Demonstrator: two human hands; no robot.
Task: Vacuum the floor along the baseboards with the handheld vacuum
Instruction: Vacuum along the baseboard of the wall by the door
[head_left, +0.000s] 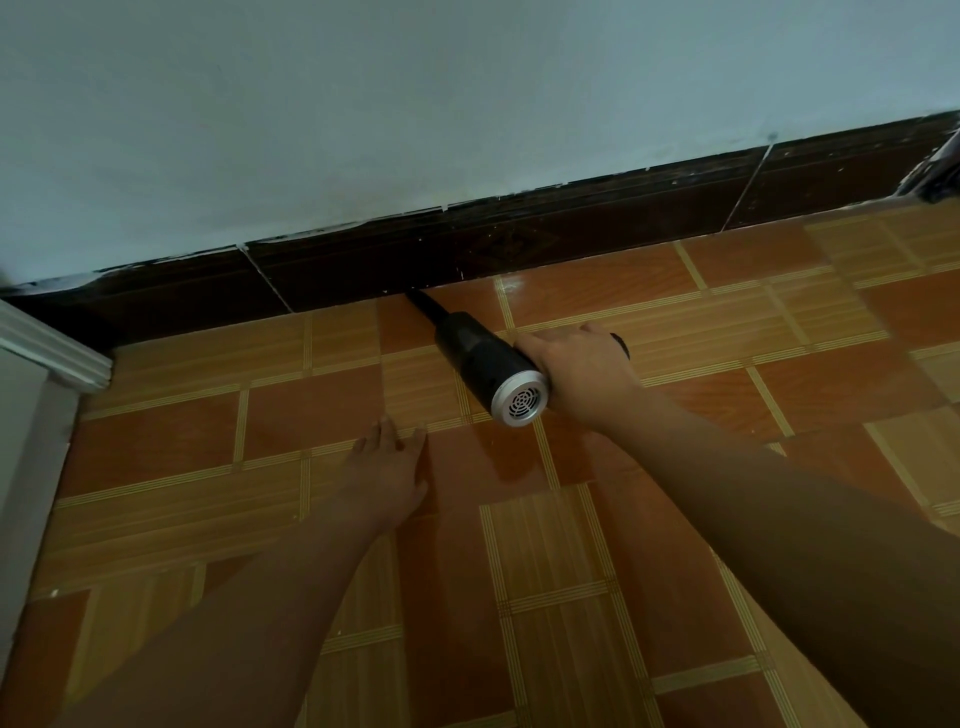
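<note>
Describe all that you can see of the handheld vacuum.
The handheld vacuum has a black, plastic-looking round body, a silver rear cap with a round vent grille, and a thin black nozzle. It lies low over the tiled floor, slanted, nozzle tip at the foot of the dark baseboard. The right hand grips its handle, mostly hidden.

Floor: open tile runs right of the handheld vacuum along the baseboard.
Far limit: baseboard, nozzle tip at its foot.
Left limit: white moulding juts onto the floor.
1 obstruction mid-floor: left hand, flat on tile near the handheld vacuum.
Far right: blurred dark object, possibly fabric, at the baseboard's end.
</note>
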